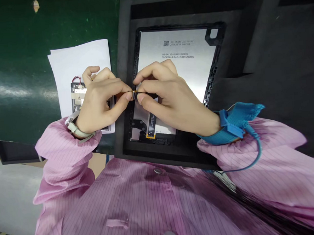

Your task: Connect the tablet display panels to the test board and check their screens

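Observation:
My left hand (102, 99) is closed in a pinch, thumb against forefinger, at one side of a small gold-edged flex cable end (133, 94). My right hand (166, 95) pinches the dark part of the same flex cable from the other side, so the two sets of fingertips nearly meet. Beneath them lies a tablet display panel (196, 63) with a silver back, printed codes and a black frame. A second flat ribbon cable (151, 126) with a gold end runs down its lower left. Partly hidden under my left hand is a circuit board (77, 97) with red and black wires.
White paper sheets (84, 54) lie under the board on a green work surface (18, 76). A black foam tray (122, 38) surrounds the panel. From the blue wrist strap (228, 127) on my right wrist, a cord (257, 154) hangs down.

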The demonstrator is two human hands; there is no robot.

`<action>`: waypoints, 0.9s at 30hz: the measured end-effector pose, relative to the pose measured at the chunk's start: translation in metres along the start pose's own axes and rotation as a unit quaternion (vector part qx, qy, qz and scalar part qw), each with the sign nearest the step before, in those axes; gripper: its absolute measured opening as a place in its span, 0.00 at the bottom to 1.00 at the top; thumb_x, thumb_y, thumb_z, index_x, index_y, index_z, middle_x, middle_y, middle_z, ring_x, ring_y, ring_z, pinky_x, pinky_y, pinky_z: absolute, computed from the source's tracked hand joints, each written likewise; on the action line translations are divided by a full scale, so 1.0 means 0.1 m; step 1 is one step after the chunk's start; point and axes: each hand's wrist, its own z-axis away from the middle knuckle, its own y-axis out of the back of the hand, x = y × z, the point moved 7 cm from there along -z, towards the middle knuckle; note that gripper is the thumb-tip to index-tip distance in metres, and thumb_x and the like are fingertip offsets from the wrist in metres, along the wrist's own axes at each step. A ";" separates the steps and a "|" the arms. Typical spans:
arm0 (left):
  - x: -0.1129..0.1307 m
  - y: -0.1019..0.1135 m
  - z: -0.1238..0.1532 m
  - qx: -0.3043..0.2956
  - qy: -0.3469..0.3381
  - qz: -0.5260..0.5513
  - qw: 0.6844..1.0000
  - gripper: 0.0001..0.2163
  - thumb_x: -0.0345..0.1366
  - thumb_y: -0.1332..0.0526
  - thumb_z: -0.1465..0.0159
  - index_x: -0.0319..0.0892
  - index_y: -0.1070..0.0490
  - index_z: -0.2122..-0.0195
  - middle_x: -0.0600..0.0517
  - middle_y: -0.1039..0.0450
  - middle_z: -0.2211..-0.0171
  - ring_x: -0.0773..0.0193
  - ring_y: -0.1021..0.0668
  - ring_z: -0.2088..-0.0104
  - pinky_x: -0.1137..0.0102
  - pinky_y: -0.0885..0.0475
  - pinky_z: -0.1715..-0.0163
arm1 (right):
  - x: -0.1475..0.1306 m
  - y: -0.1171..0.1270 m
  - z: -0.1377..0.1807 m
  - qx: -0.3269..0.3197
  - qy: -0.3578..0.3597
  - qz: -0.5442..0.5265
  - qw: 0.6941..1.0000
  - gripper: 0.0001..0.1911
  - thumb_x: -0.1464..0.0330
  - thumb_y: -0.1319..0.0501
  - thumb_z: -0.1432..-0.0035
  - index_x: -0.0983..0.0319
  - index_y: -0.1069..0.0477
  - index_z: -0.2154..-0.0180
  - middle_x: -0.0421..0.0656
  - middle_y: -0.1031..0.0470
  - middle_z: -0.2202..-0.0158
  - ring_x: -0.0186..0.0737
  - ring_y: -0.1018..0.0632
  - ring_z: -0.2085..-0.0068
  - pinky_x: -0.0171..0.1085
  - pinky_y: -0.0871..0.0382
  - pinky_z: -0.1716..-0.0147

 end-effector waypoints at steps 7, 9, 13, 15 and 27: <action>-0.02 -0.01 -0.01 -0.015 0.016 -0.011 1.000 0.11 0.41 0.43 0.31 0.52 0.26 0.70 0.56 0.26 0.77 0.54 0.20 0.62 0.40 0.39 0.39 | 0.02 0.00 0.01 -0.004 -0.011 -0.006 1.000 0.11 0.67 0.44 0.32 0.56 0.28 0.68 0.47 0.24 0.51 0.51 0.28 0.49 0.56 0.29 0.47; -0.01 0.00 -0.01 -0.017 0.017 -0.009 1.000 0.11 0.41 0.43 0.32 0.52 0.26 0.71 0.56 0.26 0.77 0.54 0.20 0.62 0.40 0.39 0.39 | 0.03 0.00 0.01 -0.004 -0.010 -0.004 1.000 0.11 0.67 0.44 0.31 0.56 0.28 0.67 0.47 0.24 0.51 0.50 0.28 0.49 0.55 0.29 0.47; -0.01 -0.01 -0.01 -0.018 0.011 -0.005 1.000 0.10 0.40 0.43 0.32 0.51 0.26 0.70 0.56 0.26 0.77 0.54 0.20 0.62 0.39 0.40 0.39 | 0.03 0.00 0.01 -0.004 -0.007 0.006 1.000 0.11 0.67 0.44 0.31 0.56 0.27 0.67 0.46 0.24 0.51 0.50 0.27 0.49 0.55 0.28 0.47; 0.00 -0.01 -0.01 -0.010 -0.002 -0.002 1.000 0.10 0.40 0.42 0.32 0.50 0.26 0.70 0.56 0.26 0.77 0.55 0.21 0.62 0.39 0.40 0.40 | 0.02 0.00 0.01 -0.005 -0.006 0.008 1.000 0.11 0.68 0.44 0.32 0.56 0.27 0.68 0.46 0.24 0.51 0.50 0.27 0.49 0.55 0.28 0.47; 0.03 0.00 0.00 0.015 -0.032 -0.001 0.999 0.09 0.38 0.41 0.31 0.48 0.28 0.69 0.57 0.26 0.76 0.57 0.22 0.64 0.38 0.39 0.43 | 0.00 0.01 0.01 -0.002 -0.014 0.005 1.000 0.12 0.67 0.43 0.32 0.56 0.28 0.69 0.46 0.23 0.52 0.50 0.27 0.50 0.55 0.28 0.47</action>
